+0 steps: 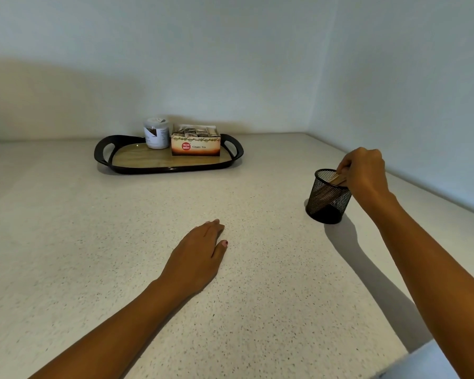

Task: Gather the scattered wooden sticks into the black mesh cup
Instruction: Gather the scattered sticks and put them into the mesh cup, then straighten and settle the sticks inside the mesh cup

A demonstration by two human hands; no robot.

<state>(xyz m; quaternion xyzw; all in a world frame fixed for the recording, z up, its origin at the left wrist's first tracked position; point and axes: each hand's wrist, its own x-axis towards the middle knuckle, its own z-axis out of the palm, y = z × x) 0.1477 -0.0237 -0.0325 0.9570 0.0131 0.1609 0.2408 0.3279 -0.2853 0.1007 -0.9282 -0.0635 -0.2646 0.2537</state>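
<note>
At the right of the frame the right hand [363,173] is closed in a pinch grip on the tops of the wooden sticks [338,179], whose lower ends already reach down inside the black mesh cup [329,196]. The cup stands on the speckled bench [121,242], and the sticks lean aslant against its rim. The left hand [200,247] lies flat and empty, palm down, at the centre of the frame, well apart from the cup. I see no loose sticks on the bench, though a thin pale stick could be lost against the speckle.

The likely trouble is the light cup itself: nothing steadies it, so a sideways pull from the leaning bundle on release could tip or slide it. A finger catching the rim on withdrawal would do the same and spill the sticks.
</note>
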